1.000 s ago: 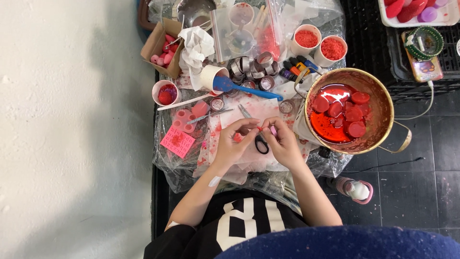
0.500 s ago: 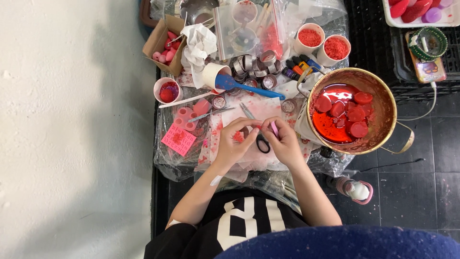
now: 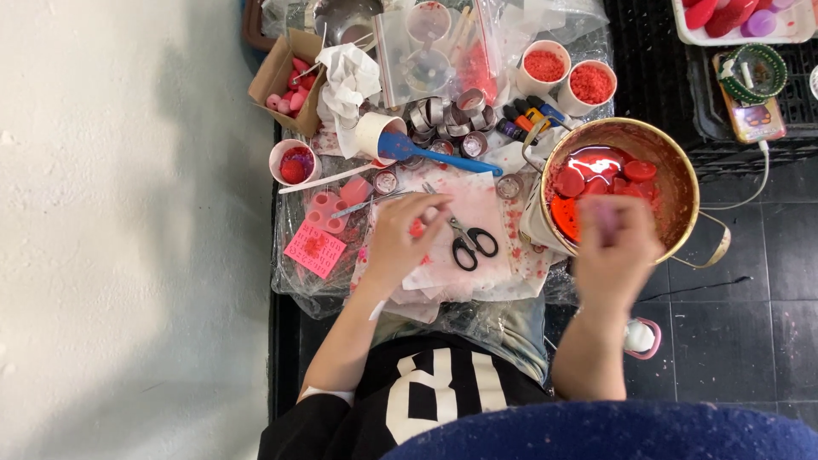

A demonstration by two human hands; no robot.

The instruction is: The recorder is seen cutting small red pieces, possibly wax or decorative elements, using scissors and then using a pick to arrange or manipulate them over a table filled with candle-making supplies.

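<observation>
My left hand rests on the stained paper, its fingers pinched on a small red piece. Black-handled scissors lie just right of it. My right hand is over the near rim of the brass pot, which holds red liquid and red discs. Its fingers are curled and blurred, with something small and pinkish at the fingertips; what it is cannot be made out.
Two white cups of red granules stand behind the pot. A blue spatula, metal ring moulds, a pink mould tray, a cardboard box of pink shapes and a small jar on the dark floor surround the work.
My right hand left the spot by the scissors and swung right to the pot's near rim. My left hand stayed on the paper.
</observation>
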